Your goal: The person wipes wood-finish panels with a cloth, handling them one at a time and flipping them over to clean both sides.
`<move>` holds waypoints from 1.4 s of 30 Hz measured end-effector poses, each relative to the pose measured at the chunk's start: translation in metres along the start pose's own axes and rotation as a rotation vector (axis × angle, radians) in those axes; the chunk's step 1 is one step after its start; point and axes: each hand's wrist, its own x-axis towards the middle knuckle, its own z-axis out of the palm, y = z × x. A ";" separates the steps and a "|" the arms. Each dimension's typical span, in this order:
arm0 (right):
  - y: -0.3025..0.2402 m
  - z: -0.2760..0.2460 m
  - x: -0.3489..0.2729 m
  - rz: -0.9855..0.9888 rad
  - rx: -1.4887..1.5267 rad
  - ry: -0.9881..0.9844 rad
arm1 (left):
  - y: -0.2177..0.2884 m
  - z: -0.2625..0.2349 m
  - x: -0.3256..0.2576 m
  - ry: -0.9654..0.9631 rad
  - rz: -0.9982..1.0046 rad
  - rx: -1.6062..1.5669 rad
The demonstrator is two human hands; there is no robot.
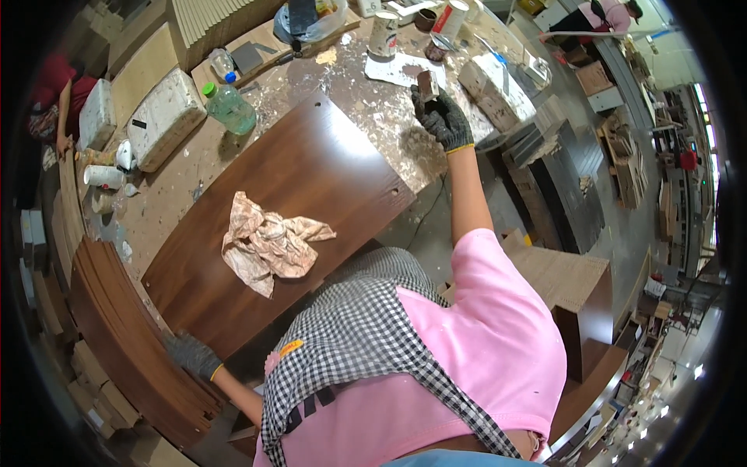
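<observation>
My right hand (445, 119), in a dark glove with a yellow cuff, is closed on a small brown block (426, 86) with a pale face; its exact kind is unclear. It is held by the stained white sheet (389, 68) at the far side of the workbench. At the near left corner of a glossy dark-brown wooden panel (311, 167), my gloved left hand (194, 356) lies along the edge with its fingers stretched out, somewhat blurred. A crumpled, brown-stained cloth (272, 241) rests on the panel.
Cans (384, 35), a green-capped bottle (231, 109) and white wrapped blocks (165, 119) stand on the stained workbench (327, 86). Left of the panel is a stack of curved brown boards (128, 342). Other people (66, 109) are at far left and upper right.
</observation>
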 end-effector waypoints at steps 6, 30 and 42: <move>0.083 0.013 -0.100 0.139 -0.007 -0.081 | 0.205 -0.030 -0.033 -0.078 0.802 -0.578; 0.168 -0.032 -0.212 -1.265 -2.068 0.341 | 0.235 0.062 0.062 -0.208 0.689 -0.544; 0.254 -0.007 -0.235 -1.162 -2.104 0.237 | 0.236 0.062 0.079 -0.225 0.784 -0.670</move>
